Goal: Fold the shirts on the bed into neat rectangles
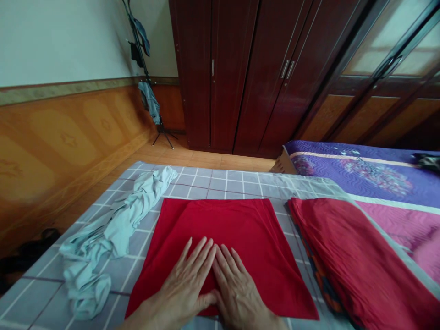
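Observation:
A red cloth garment lies spread flat on the grey checked bed cover; its exact kind I cannot tell. My left hand rests palm down on its lower middle, fingers stretched out. Beside it, my right hand also lies flat on the red cloth, with the fingertips of both hands close together and the thumbs meeting. To the left is a crumpled pale green-grey garment. On the right sits a folded red garment over darker patterned cloth.
Beyond the bed stand a dark red wardrobe and a coat rack with clothes hanging on it. A purple and pink floral bedspread covers the area at right. Dark items lie low at the left.

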Available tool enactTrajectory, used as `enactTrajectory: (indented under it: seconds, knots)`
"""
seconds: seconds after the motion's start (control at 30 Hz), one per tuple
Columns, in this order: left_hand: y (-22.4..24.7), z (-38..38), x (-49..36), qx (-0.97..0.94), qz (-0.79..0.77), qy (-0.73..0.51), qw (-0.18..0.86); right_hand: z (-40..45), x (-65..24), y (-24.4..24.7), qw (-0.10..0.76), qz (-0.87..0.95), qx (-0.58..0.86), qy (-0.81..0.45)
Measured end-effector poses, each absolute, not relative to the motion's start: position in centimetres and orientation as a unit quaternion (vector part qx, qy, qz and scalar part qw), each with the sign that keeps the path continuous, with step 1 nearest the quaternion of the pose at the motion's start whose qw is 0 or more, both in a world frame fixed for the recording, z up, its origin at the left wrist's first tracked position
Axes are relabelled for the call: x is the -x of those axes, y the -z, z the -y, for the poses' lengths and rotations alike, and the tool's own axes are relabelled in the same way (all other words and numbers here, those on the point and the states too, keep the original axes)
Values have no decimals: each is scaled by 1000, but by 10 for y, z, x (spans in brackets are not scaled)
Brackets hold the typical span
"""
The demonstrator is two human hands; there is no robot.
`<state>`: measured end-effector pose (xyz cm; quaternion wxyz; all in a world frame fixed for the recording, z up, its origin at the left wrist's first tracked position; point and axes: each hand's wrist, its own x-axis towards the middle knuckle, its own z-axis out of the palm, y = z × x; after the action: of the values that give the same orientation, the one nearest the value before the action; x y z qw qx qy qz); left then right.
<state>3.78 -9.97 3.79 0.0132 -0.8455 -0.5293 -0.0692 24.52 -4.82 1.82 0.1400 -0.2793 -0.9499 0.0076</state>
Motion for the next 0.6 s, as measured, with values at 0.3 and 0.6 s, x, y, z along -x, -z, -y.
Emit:
enactTrajectory:
  seconds: [0.3,0.6]
  knots:
    - [-1,141,39,776,622,72,79,28,-371,9,154,821,546,66]
    - [-5,102,48,723,674,151,13,6,-372,-24,111,770,627,-32]
